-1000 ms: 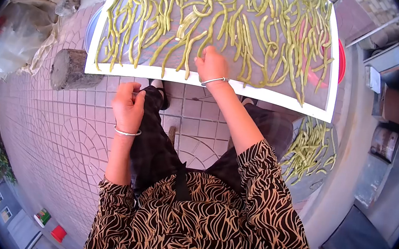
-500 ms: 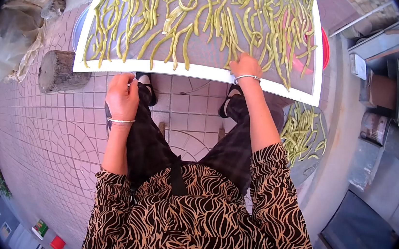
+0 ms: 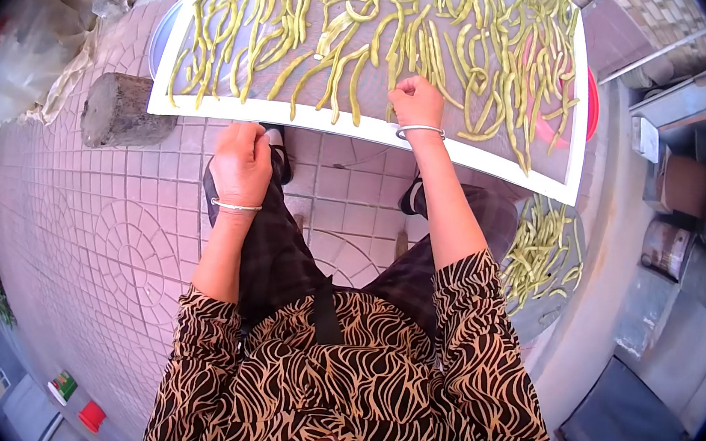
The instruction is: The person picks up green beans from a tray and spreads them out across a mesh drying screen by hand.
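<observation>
Long pale-green beans lie spread over a mesh screen with a white frame. My right hand is over the near part of the mesh, its fingers pinched on a green bean that lies lengthwise there. Just below the frame's near edge, my left hand is closed with its fingers curled. Whatever it may hold is hidden. Each wrist wears a silver bangle.
A heap of beans lies on a round tray at lower right of the screen. Left of the frame stands a log stump. Under the screen, a red basin and a bluish basin stick out. Boxes line the right side.
My right hand has shifted left along the near edge to another bean. My left hand has its fingers drawn closer together. The whole view has shifted slightly.
</observation>
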`<state>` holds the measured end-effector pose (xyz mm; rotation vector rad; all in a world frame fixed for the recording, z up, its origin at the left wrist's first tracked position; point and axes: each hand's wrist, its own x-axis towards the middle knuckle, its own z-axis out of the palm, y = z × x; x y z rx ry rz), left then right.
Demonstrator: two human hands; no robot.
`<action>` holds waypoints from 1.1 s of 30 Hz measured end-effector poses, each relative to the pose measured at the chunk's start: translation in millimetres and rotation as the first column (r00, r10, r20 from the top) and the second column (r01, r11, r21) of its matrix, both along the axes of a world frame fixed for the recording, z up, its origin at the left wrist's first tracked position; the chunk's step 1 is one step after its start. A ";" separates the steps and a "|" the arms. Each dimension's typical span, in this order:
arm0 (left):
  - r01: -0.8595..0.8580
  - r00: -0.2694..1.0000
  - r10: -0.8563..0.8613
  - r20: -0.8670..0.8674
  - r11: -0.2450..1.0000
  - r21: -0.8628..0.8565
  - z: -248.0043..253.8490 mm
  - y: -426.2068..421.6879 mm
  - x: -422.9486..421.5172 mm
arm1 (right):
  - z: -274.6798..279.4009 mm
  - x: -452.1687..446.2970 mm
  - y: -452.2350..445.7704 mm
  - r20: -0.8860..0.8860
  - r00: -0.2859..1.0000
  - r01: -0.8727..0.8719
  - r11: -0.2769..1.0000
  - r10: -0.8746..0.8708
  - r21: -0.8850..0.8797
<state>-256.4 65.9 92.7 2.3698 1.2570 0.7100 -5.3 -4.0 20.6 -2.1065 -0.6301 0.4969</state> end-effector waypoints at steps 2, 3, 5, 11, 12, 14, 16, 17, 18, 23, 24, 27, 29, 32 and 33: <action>-0.009 1.000 0.009 -0.003 1.000 -0.012 0.6 -0.5 -0.5 | -12.1 -7.6 12.7 -0.005 0.999 -0.040 0.999 0.040 -0.028; -0.011 1.000 0.011 -0.003 1.000 -0.009 0.9 -0.1 -0.6 | -14.7 -8.4 14.7 -0.016 0.999 -0.051 0.997 0.050 -0.062; -0.014 1.000 0.014 -0.004 1.000 -0.011 2.2 0.6 -0.5 | -19.8 -10.3 18.2 -0.038 0.997 -0.075 0.989 0.070 -0.131; -0.015 1.000 0.015 -0.013 1.000 -0.019 3.3 0.6 1.1 | -14.2 25.8 -17.1 0.065 0.985 -0.146 0.974 0.160 -0.173; -0.013 1.000 0.013 -0.010 1.000 -0.016 3.0 0.8 1.1 | -11.1 28.9 -22.3 0.075 0.974 -0.188 0.950 0.212 -0.249; -0.011 1.000 0.011 -0.015 1.000 -0.014 2.8 0.5 1.7 | -9.2 23.1 -29.2 0.164 0.897 -0.358 0.892 0.411 -0.276; -0.015 0.999 0.014 -0.029 1.000 -0.017 3.4 1.0 2.2 | -7.4 19.3 -29.7 0.224 0.824 -0.429 0.832 0.520 -0.353; -0.013 1.000 0.013 -0.026 1.000 -0.016 3.4 1.0 2.3 | 0.5 16.1 -26.1 0.243 0.807 -0.417 0.811 0.538 -0.410; -0.010 1.000 0.010 -0.024 1.000 -0.015 3.1 0.8 2.1 | 4.9 13.6 -24.1 0.259 0.790 -0.403 0.789 0.556 -0.465; -0.010 0.999 0.010 -0.032 1.000 -0.004 1.6 0.6 1.4 | 2.7 23.0 -22.7 0.342 0.724 -0.428 0.779 0.599 -0.458; -0.008 0.999 0.008 -0.034 1.000 -0.003 2.1 0.8 1.2 | 6.5 25.3 -22.6 0.336 0.723 -0.429 0.774 0.603 -0.465; -0.011 0.999 0.011 -0.032 1.000 0.005 1.6 0.5 2.2 | 18.7 32.8 -28.4 0.312 0.802 -0.431 0.854 0.510 -0.291; -0.014 0.999 0.015 -0.037 1.000 0.006 1.6 0.1 2.5 | 28.1 30.9 -30.4 0.166 0.895 -0.394 0.908 0.414 -0.141; -0.020 0.999 0.020 -0.041 1.000 -0.005 1.8 0.4 3.6 | 26.1 27.5 -28.8 0.099 0.944 -0.314 0.949 0.316 -0.040; -0.021 0.999 0.021 -0.036 1.000 -0.012 1.6 0.4 3.8 | 22.0 24.3 -27.5 0.103 0.952 -0.289 0.957 0.290 -0.025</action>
